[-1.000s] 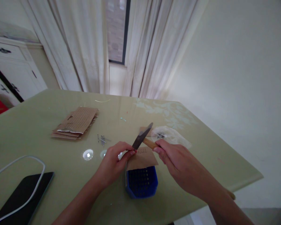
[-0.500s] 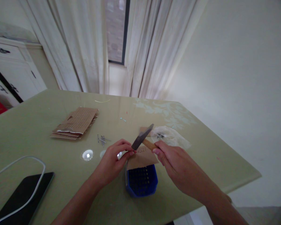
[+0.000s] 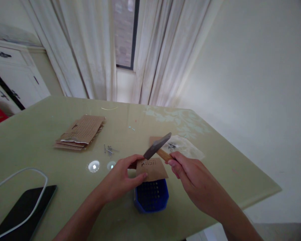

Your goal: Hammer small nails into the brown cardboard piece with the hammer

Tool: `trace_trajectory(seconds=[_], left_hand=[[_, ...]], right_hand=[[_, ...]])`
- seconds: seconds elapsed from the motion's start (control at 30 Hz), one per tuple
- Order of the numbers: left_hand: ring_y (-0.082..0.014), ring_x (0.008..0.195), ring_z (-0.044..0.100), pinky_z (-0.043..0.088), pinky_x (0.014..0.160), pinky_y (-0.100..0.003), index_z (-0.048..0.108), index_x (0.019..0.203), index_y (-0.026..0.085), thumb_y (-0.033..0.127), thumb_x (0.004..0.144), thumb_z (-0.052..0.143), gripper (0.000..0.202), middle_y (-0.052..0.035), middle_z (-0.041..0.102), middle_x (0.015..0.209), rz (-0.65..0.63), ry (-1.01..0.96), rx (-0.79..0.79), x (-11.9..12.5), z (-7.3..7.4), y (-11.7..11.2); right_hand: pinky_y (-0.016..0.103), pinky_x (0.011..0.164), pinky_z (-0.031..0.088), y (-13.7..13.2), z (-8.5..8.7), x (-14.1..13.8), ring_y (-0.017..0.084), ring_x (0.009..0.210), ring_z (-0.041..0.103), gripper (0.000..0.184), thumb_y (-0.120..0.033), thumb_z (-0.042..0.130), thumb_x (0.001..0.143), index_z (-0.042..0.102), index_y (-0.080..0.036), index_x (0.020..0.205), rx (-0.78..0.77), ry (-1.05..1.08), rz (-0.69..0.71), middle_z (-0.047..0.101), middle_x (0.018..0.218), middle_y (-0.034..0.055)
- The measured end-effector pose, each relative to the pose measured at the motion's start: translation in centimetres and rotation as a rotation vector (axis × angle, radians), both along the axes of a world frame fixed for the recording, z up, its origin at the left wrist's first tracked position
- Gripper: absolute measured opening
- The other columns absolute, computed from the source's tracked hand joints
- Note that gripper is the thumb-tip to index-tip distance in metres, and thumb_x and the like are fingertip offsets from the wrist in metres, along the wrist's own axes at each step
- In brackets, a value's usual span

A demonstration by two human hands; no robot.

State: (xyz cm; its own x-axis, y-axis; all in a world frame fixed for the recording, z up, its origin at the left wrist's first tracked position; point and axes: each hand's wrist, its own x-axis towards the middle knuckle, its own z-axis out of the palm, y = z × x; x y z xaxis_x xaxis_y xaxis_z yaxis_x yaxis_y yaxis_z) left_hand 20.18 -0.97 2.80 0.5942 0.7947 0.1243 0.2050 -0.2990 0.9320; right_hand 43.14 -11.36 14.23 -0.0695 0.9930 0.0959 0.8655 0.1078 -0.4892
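Observation:
My right hand (image 3: 187, 170) is wrapped round the wooden handle of a hammer (image 3: 157, 146), its dark metal head just above the far edge of a piece of cardboard (image 3: 152, 170). Rows of small holes run across the cardboard's far half, with a dark mark at their left end. My left hand (image 3: 125, 177) grips the cardboard by its left side, thumb on the near edge and fingers at the far corner. Beneath and in front of the cardboard is a blue plastic basket (image 3: 151, 202) with a perforated inside. Whether a nail stands in the cardboard, I cannot tell.
Several loose nails (image 3: 110, 150) lie left of centre, near a stack of perforated cardboard (image 3: 83, 130). A clear plastic bag (image 3: 186, 147) and another cardboard piece (image 3: 153, 139) are beyond the hammer. A black tablet (image 3: 27, 212) with a white cable (image 3: 41, 197) occupies the near left.
My left hand has gone from a pinch at the cardboard's far left to gripping its side, thumb now at the near edge. The hammer has shifted slightly right.

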Motion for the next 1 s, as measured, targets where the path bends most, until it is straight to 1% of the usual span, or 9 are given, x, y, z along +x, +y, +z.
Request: trace_trajectory(seconds=[0.23, 0.37, 0.57, 0.67, 0.77, 0.83, 0.9, 0.93, 1.0], left_hand=[[-0.0277, 0.115, 0.080, 0.065, 0.103, -0.041, 0.074, 0.139, 0.025, 0.030, 0.092, 0.081, 0.047, -0.0067, 0.083, 0.132, -0.076, -0.058, -0.046, 0.1, 0.5, 0.2], [-0.0283, 0.112, 0.081, 0.066, 0.101, -0.043, 0.075, 0.138, 0.025, 0.027, 0.091, 0.081, 0.047, -0.0069, 0.084, 0.129, -0.066, -0.071, -0.054, 0.0, 0.4, 0.2], [-0.0268, 0.109, 0.081, 0.067, 0.099, -0.041, 0.077, 0.135, 0.027, 0.023, 0.090, 0.080, 0.045, -0.0055, 0.085, 0.125, -0.061, -0.080, -0.036, 0.1, 0.6, 0.1], [-0.0261, 0.111, 0.081, 0.066, 0.101, -0.041, 0.076, 0.137, 0.027, 0.024, 0.092, 0.081, 0.046, -0.0054, 0.084, 0.128, -0.070, -0.080, -0.058, 0.1, 0.7, 0.1], [-0.0268, 0.113, 0.080, 0.065, 0.102, -0.041, 0.076, 0.135, 0.027, 0.025, 0.092, 0.081, 0.043, -0.0054, 0.084, 0.128, -0.074, -0.077, -0.064, 0.0, 0.6, 0.2], [-0.0276, 0.114, 0.080, 0.065, 0.103, -0.043, 0.075, 0.137, 0.027, 0.026, 0.093, 0.080, 0.044, -0.0065, 0.083, 0.130, -0.074, -0.060, -0.068, 0.0, 0.3, 0.1], [-0.0289, 0.116, 0.079, 0.065, 0.105, -0.045, 0.073, 0.141, 0.027, 0.030, 0.092, 0.082, 0.050, -0.0086, 0.081, 0.134, -0.045, -0.028, -0.076, -0.2, 0.0, -0.1], [-0.0297, 0.118, 0.079, 0.064, 0.106, -0.046, 0.072, 0.143, 0.027, 0.033, 0.091, 0.083, 0.053, -0.0098, 0.080, 0.137, -0.025, -0.014, -0.083, -0.2, -0.1, -0.2], [-0.0311, 0.121, 0.078, 0.065, 0.105, -0.047, 0.072, 0.144, 0.028, 0.039, 0.088, 0.086, 0.059, -0.0120, 0.078, 0.141, 0.009, -0.016, -0.118, -0.4, -0.2, -0.1]], right_hand=[[0.037, 0.078, 0.041, 0.4, -0.9, -0.5, 0.027, 0.088, 0.071, 0.031, -0.033, 0.038, 0.119, 0.062, -0.021, 0.103, -0.125, -0.136, 0.046, 0.074, 0.093, 0.0071], [0.037, 0.079, 0.042, 0.5, -1.0, -0.5, 0.028, 0.091, 0.073, 0.031, -0.035, 0.038, 0.119, 0.062, -0.022, 0.106, -0.079, -0.111, 0.023, 0.076, 0.095, 0.0080], [0.039, 0.081, 0.044, 0.6, -1.8, -0.7, 0.031, 0.096, 0.075, 0.027, -0.029, 0.041, 0.117, 0.066, -0.020, 0.112, -0.101, -0.204, 0.083, 0.080, 0.101, 0.0117], [0.039, 0.081, 0.044, 0.7, -1.9, -0.8, 0.030, 0.094, 0.074, 0.030, -0.031, 0.039, 0.118, 0.066, -0.020, 0.111, -0.099, -0.165, 0.052, 0.079, 0.100, 0.0109], [0.039, 0.083, 0.044, 1.0, -1.9, -0.5, 0.029, 0.095, 0.072, 0.027, -0.029, 0.042, 0.117, 0.067, -0.020, 0.112, -0.109, -0.116, 0.098, 0.078, 0.101, 0.0100], [0.037, 0.083, 0.044, 1.6, -2.1, 0.1, 0.025, 0.092, 0.069, 0.026, -0.031, 0.046, 0.116, 0.069, -0.021, 0.108, -0.101, -0.011, 0.115, 0.075, 0.096, 0.0067], [0.032, 0.073, 0.043, 2.8, -2.8, 1.1, 0.019, 0.079, 0.062, 0.029, -0.037, 0.052, 0.115, 0.070, -0.021, 0.100, -0.099, 0.241, 0.070, 0.066, 0.083, 0.0018], [0.029, 0.064, 0.040, 3.6, -3.3, 1.6, 0.016, 0.069, 0.054, 0.032, -0.042, 0.055, 0.115, 0.070, -0.020, 0.096, -0.113, 0.432, 0.034, 0.060, 0.077, -0.0007], [0.026, 0.049, 0.027, 5.6, -4.7, 2.6, 0.011, 0.055, 0.040, 0.034, -0.050, 0.066, 0.109, 0.073, -0.018, 0.101, -0.159, 0.941, -0.031, 0.053, 0.070, -0.0042]])
